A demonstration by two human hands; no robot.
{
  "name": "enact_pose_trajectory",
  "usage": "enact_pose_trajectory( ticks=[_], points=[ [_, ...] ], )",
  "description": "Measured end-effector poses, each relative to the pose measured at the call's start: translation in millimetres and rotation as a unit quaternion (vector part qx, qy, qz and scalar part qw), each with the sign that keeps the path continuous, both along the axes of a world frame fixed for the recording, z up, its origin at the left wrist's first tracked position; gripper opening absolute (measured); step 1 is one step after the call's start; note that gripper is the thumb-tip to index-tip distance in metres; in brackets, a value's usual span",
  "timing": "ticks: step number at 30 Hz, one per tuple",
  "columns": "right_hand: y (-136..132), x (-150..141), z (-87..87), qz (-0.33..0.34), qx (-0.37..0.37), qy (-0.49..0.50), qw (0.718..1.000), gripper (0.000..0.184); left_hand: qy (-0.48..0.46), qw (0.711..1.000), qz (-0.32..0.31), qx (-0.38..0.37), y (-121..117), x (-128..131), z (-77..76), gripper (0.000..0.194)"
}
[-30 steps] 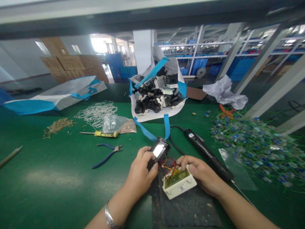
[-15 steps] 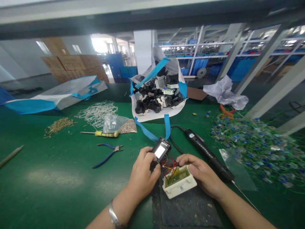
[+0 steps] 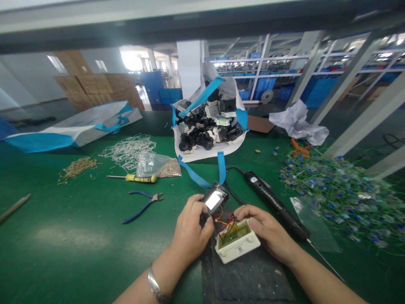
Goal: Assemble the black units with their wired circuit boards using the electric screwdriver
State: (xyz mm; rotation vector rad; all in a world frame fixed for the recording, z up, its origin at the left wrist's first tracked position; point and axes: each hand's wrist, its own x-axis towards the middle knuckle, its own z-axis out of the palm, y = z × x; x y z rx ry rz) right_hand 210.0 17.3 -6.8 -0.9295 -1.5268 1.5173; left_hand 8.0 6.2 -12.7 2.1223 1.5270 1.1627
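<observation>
1. The left hand (image 3: pixel 191 228) has its fingers curled around the near-left side of a black rectangular housing with a bright window (image 3: pixel 214 200).
2. The right hand's (image 3: pixel 265 232) fingers grip the right end of an open white plastic case (image 3: pixel 239 250), tilted above a dark grey mat (image 3: pixel 253 280).
3. Thin red, yellow and black wires (image 3: pixel 228 220) run between both pieces (rather tangled).
4. On the green counter (image 3: pixel 79 257), blue-handled cutting pliers (image 3: pixel 141 208) lie to the left, a black cylindrical electric screwdriver (image 3: pixel 274 202) to the right.
5. Farther off, a white blue-strapped bag (image 3: pixel 207 157) holds black-and-white units (image 3: pixel 205 140).
</observation>
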Motion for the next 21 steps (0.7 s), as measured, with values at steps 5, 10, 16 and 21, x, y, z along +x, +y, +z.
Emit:
enact_pose_trajectory(
  ticks=[5, 10, 16, 21],
  points=[
    [-0.8, -0.7, 0.3, -0.024, 0.028, -0.018, 0.999, 0.040, -0.011, 1.000, -0.014, -0.001, -1.2, 0.9, 2.7, 0.012],
    [-0.5, -1.5, 1.6, -0.059, 0.048, -0.048, 0.996, 0.041, -0.019, 0.999, -0.030, 0.000, -2.0, 0.8, 2.6, 0.021],
    [2.3, 6.4, 10.7, -0.129, 0.156, -0.149, 0.968, 0.029, -0.011, 0.999, -0.047, 0.011, -3.0, 0.9, 1.7, 0.025],
    [-4.5, -3.9, 35.8, -0.144, 0.360, -0.283, 0.877, 0.010, -0.011, 0.999, -0.053, 0.007, -4.1, 0.4, 3.8, 0.023]
  ],
)
